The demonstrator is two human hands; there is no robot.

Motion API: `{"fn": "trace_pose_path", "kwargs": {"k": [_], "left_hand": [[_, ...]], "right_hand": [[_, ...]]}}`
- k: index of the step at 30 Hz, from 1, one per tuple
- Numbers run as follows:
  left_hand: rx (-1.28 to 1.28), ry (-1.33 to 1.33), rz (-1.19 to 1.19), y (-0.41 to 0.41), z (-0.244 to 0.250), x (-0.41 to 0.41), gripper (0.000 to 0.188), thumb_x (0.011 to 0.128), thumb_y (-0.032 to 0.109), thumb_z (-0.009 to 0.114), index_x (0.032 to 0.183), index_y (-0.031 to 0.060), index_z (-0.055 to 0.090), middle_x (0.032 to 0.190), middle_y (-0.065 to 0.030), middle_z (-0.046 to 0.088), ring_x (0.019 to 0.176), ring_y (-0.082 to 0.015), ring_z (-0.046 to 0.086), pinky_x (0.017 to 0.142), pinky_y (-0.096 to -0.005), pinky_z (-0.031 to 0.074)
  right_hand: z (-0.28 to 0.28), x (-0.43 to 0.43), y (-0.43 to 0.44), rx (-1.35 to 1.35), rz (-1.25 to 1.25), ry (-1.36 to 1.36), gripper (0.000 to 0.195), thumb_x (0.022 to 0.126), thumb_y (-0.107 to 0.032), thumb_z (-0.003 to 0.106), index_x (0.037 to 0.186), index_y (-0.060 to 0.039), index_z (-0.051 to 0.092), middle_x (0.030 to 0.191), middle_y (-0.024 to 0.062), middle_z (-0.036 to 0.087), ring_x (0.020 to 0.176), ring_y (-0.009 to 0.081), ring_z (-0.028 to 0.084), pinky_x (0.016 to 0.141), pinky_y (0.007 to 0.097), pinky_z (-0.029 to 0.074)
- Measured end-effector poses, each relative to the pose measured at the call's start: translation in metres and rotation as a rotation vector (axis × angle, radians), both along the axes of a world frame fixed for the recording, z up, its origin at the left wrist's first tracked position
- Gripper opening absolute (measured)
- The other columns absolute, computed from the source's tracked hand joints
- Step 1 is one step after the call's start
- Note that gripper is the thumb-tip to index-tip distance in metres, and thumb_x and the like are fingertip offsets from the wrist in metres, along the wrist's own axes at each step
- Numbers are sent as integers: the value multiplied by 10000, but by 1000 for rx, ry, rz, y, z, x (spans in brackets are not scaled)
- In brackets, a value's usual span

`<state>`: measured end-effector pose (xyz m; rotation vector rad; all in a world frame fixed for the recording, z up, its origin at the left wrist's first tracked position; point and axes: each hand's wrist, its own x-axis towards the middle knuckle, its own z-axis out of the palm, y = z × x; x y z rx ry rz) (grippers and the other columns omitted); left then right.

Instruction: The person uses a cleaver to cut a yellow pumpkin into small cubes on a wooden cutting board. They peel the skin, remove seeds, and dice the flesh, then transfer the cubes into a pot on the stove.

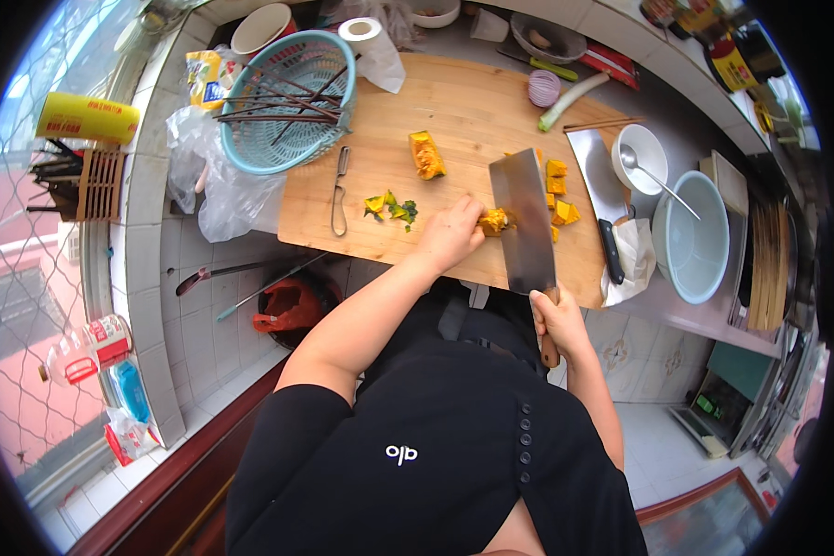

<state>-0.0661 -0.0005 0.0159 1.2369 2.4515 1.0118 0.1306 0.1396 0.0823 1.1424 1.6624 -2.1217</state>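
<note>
My right hand (557, 320) is closed around the wooden handle of a wide cleaver (525, 215). The blade stands against the right side of a pumpkin piece (493, 222), which my left hand (454, 233) holds on the wooden cutting board (389, 90). Several cut pumpkin chunks (557, 185) lie right of the blade, some partly hidden by it. A larger pumpkin wedge (427, 156) with its stringy seed side showing rests farther back. Green and yellow peel scraps (391, 208) lie to the left, beside a metal peeler (340, 191).
A blue plastic basket (347, 90) with chopsticks overlaps the board's back left. On the right lie a second cleaver (595, 167), a white bowl (639, 177), a light-blue basin (691, 236) and a black-handled knife (610, 251). A leek (573, 99) and a cut onion (544, 88) lie behind.
</note>
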Motion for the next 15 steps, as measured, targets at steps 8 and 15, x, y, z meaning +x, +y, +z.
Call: {"fn": "trace_pose_path", "kwargs": {"k": [8,15], "left_hand": [[-8,-7,44,-3,-6,3,255,766,155,610,997,95,519,961,-91,579,803,-300,608,673,-415,505],[-147,-397,169,-13,14,35,366,793,283,677,1042,75,509,906,-95,575,743,-289,609,662,-399,486]], "right_hand": [[7,0,-3,19,-4,25,133,897,-147,577,955,-38,527,570,-22,450,414,67,419,395,225,358],[27,1,-22,344,-4,100,309,867,-141,611,1148,-19,570,577,-18,510,445,59,456,428,231,388]]}}
